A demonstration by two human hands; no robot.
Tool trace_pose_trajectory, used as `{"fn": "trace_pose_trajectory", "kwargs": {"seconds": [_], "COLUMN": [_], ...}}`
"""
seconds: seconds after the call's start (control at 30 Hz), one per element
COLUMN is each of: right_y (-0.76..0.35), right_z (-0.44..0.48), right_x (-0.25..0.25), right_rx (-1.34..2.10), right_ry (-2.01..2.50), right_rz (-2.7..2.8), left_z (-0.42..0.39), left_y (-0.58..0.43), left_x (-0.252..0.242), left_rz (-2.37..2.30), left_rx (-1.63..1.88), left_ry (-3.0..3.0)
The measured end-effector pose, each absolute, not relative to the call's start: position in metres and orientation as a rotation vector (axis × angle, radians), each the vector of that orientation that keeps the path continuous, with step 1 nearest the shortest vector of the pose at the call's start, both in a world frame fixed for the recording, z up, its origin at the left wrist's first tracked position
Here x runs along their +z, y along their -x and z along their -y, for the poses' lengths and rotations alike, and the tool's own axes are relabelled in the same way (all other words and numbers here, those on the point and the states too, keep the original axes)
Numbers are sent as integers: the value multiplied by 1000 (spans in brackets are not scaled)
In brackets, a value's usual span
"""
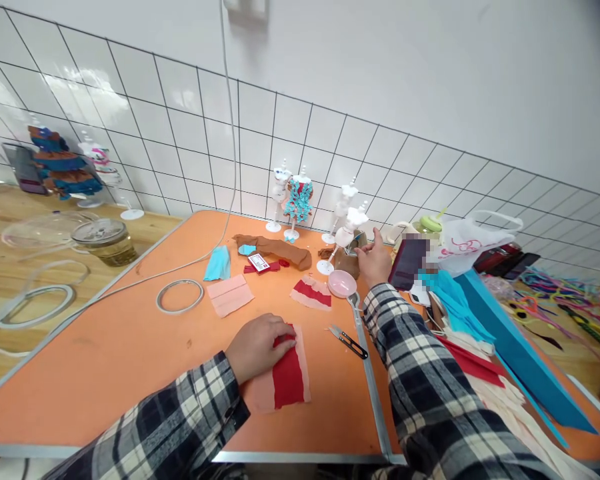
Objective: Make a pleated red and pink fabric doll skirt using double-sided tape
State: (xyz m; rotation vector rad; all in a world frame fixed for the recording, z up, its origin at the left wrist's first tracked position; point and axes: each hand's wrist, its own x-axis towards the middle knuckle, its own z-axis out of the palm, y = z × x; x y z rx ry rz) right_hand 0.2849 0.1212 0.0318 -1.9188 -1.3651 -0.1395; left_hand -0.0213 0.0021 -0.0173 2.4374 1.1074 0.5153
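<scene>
My left hand (pixel 260 349) rests on a piece of pink fabric (pixel 304 373) with a broad red strip (pixel 287 380) along it. Its fingers lie over the upper part of the piece, with thumb and forefinger apart. My right hand (pixel 375 261) reaches to the back of the table, beside a small white dress form (pixel 351 229); thumb and forefinger are spread, the other fingers partly hidden. A pink dish (pixel 342 284) sits just left of that wrist. Thread snips (pixel 349 343) with black handles lie between my arms. A smaller pink and red piece of fabric (pixel 312 293) lies behind them.
More dress forms stand along the tiled wall, one in a blue ruffled dress (pixel 299 200). A tape roll (pixel 179 296), a pink cloth (pixel 230 295), a blue cloth (pixel 217 264) and brown fabric (pixel 280 251) lie left. At right are a phone (pixel 409 261), a plastic bag (pixel 473 243) and a blue tray (pixel 525 360).
</scene>
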Motion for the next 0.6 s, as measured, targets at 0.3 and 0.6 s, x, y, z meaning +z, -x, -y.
{"fn": "trace_pose_trajectory", "kwargs": {"seconds": [0.3, 0.6], "right_y": [-261, -211], "right_z": [-48, 41], "right_x": [-1, -46], "right_rx": [-56, 337], "right_ry": [1490, 1272], "right_rz": [1129, 1900], "left_z": [-7, -7], "left_y": [22, 18], "left_x": [-22, -23], "left_rz": [-1216, -1220], "left_rx": [334, 529], "left_ry": [-2530, -2501]}}
